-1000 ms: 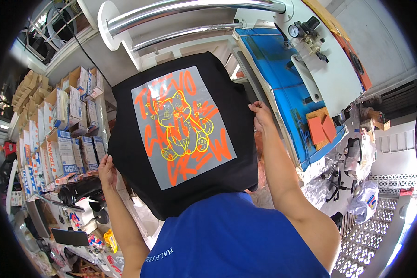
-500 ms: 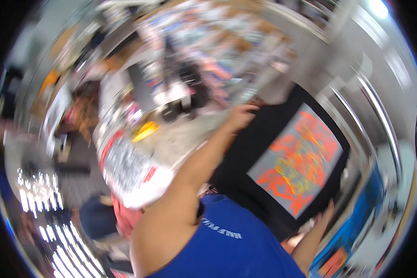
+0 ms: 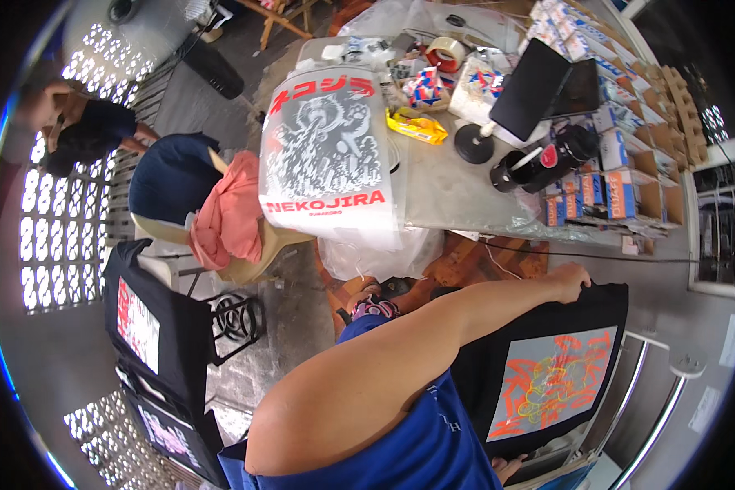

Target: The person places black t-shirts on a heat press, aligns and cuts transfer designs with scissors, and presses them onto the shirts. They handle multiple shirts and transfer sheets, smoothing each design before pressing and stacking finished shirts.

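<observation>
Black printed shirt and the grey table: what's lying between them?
In the head view, only a strip of floor crossed by a thin cable separates the black shirt, gripped by the left hand, from the table.

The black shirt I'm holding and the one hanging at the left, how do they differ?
The held shirt is pinched at its top edge by the left hand and carries a grey panel with an orange and yellow drawing. The hanging shirt is touched by no hand and drapes over a rack, with a white panel printed in red. The held shirt faces up toward the camera; the hanging shirt is seen at an angle. Both are black with a printed front.
</observation>
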The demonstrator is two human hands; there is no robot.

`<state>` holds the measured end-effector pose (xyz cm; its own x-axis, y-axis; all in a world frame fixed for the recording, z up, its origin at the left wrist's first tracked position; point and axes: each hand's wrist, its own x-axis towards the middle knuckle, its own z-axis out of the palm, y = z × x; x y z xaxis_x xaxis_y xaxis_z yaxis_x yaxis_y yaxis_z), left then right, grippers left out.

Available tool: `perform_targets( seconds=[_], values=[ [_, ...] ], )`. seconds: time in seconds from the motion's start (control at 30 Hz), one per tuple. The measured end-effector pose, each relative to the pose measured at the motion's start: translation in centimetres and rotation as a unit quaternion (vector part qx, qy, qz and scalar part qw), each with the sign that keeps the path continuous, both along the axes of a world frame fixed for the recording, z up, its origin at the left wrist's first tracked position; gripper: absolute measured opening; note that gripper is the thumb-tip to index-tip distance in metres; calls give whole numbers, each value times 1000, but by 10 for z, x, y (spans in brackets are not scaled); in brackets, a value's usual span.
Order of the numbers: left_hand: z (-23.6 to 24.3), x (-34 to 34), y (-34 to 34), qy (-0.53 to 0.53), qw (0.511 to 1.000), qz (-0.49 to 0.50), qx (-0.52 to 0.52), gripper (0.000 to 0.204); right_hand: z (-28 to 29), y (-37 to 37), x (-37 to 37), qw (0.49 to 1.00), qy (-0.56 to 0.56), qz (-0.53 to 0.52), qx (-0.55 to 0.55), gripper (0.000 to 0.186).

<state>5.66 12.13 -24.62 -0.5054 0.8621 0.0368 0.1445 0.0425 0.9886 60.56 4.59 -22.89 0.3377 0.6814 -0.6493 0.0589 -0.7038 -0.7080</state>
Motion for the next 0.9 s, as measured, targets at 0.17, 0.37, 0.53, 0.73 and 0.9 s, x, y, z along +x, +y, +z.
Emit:
perform_targets(
  seconds=[0.17,0.37,0.53,0.73,0.9],
  values=[
    [38,-35,-24,-4,994,-79,-78,25,-48,7,54,965,210,-16,158,65],
    [14,-80,-7,-147,977,-143,-61,35,-55,6,12,924,104,-273,245,41],
    [7,-92,0,-161,964,-195,-86,45,-21,-12,-21,904,119,-299,283,39],
    [7,-109,-1,-180,945,-265,-72,55,-34,-4,-20,925,21,-276,259,41],
    [4,-115,12,-201,936,-272,-97,60,-32,-12,-13,917,55,-246,308,50]
  ],
)
